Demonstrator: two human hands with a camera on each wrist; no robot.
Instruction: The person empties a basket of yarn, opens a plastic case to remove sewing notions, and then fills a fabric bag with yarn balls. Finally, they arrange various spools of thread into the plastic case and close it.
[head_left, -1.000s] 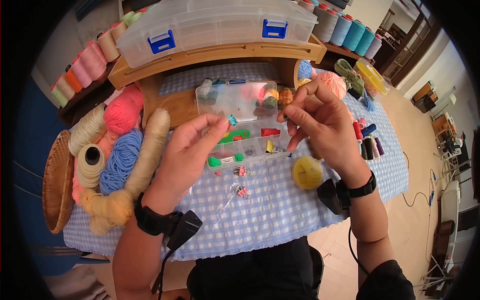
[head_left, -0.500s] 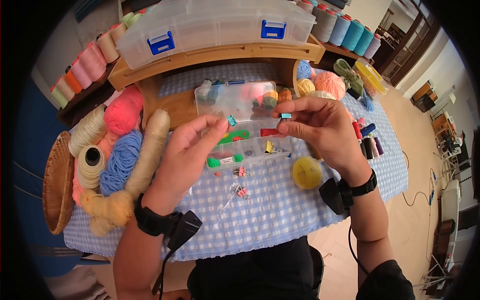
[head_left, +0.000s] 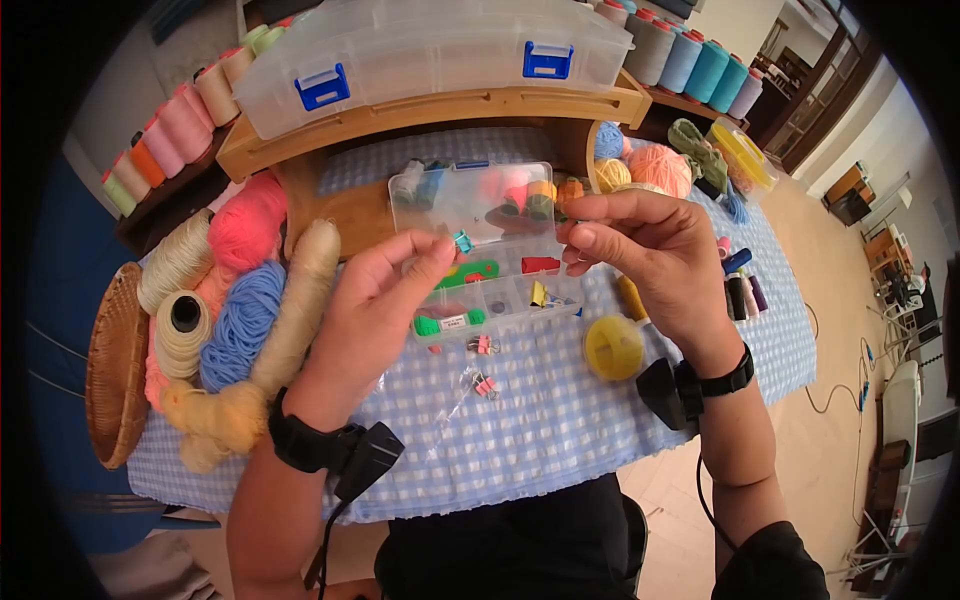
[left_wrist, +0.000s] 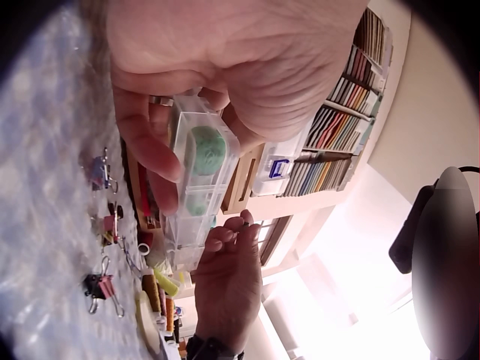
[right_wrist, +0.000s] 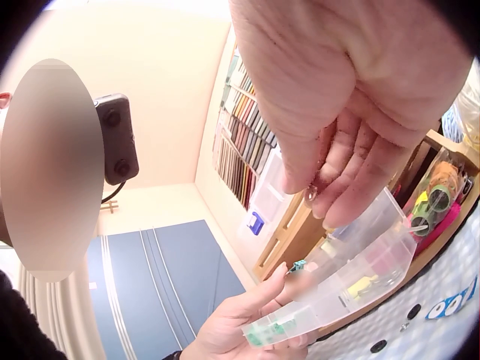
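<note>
Between the thumb and index finger of my left hand (head_left: 375,305), a teal binder clip (head_left: 462,241) is pinched above the left side of the compartment box (head_left: 512,322). The right wrist view shows the same teal clip (right_wrist: 299,265). My right hand (head_left: 655,260) is raised over the box's right side, thumb and index finger pinching a small item whose metal tip (right_wrist: 311,195) shows; the rest is hidden. Inside the open box lie green pieces (head_left: 472,273), a red piece (head_left: 540,264) and a yellow clip (head_left: 539,293). Whether my left fingers touch the box, I cannot tell.
Two pink binder clips (head_left: 485,384) lie on the checked cloth before the box. Right of it stands a round yellow container (head_left: 613,347), with thread spools (head_left: 737,297) beyond. Yarn (head_left: 243,312) fills the left side. A wooden shelf (head_left: 430,107) holding a large clear case (head_left: 430,62) stands behind.
My right hand has brought its fingers together and turned a teal clip, seen half a second ago, so that it is now mostly hidden. My left hand has hardly moved.
</note>
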